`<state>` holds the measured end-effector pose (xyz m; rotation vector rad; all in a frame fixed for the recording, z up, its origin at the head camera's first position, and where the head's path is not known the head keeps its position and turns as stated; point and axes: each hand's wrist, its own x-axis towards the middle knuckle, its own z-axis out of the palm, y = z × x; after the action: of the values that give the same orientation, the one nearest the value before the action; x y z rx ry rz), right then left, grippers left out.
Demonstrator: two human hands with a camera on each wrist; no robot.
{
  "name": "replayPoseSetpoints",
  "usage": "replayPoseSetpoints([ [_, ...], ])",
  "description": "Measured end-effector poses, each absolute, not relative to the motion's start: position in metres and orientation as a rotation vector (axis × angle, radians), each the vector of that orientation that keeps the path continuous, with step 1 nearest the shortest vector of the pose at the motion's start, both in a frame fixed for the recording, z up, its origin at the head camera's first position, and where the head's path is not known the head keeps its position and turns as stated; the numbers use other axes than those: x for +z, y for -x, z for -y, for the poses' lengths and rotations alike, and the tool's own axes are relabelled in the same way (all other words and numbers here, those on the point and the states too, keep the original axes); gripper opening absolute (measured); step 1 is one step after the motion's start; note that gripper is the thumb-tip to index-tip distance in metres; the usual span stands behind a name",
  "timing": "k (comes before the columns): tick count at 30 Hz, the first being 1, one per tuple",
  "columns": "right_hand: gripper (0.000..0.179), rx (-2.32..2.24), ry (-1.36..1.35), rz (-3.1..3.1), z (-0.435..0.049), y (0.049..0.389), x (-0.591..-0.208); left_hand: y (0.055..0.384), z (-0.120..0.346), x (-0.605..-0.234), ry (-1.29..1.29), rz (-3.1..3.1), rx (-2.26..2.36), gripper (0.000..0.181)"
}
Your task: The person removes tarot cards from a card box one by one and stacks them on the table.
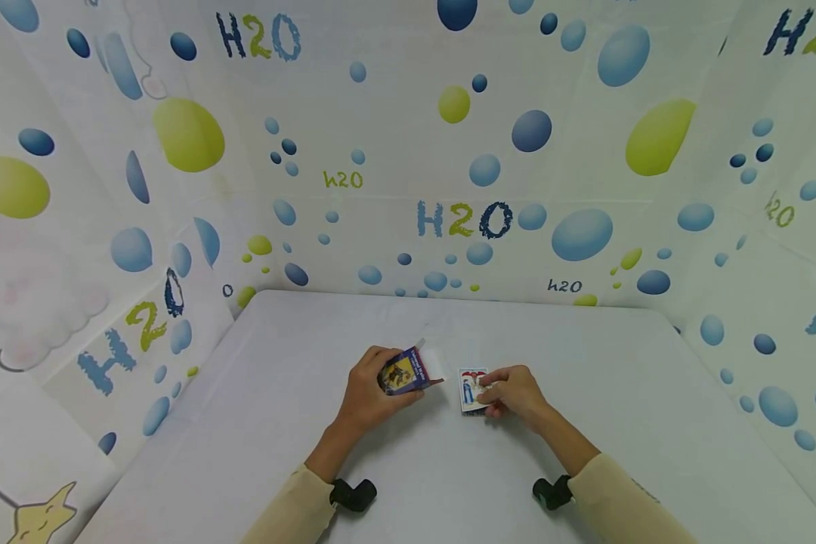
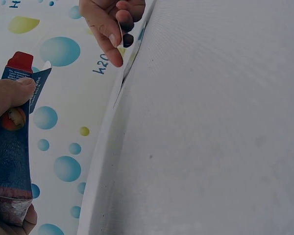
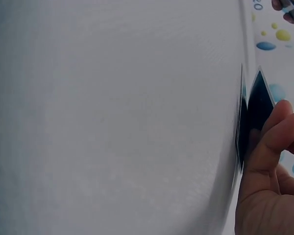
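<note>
My left hand [image 1: 367,393] grips a small dark-blue card box [image 1: 401,374] with a yellow picture on its front. Its flaps stand open at the end facing right, and a red flap [image 2: 20,61] shows in the left wrist view. Just right of the box, my right hand [image 1: 520,393] pinches a playing card [image 1: 468,391] with a red and blue figure on its white face. The right wrist view shows the dark back of this card [image 3: 259,100], tilted up beside other cards [image 3: 241,127] that lie flat on the table.
A white-covered table [image 1: 408,483] spreads under both hands. Behind it hangs a white curtain [image 1: 394,106] printed with blue and green bubbles and H2O lettering, which also runs along both sides. Each wrist carries a black camera mount [image 1: 353,496].
</note>
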<state>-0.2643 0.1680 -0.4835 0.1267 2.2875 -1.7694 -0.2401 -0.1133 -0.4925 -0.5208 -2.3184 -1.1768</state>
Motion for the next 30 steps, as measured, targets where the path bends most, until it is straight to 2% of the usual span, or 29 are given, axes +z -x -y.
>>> replayPoseSetpoints([
  [19, 0.033, -1.476, 0.007, -2.418, -0.169, 0.268, -0.482, 0.240, 0.114, -0.490, 0.524, 2.321, -1.182, 0.070],
  [30, 0.037, -1.148, 0.025, -2.662, -0.158, 0.269, -0.476, 0.240, 0.115, -0.488, 0.521, 2.323, -1.187, 0.069],
])
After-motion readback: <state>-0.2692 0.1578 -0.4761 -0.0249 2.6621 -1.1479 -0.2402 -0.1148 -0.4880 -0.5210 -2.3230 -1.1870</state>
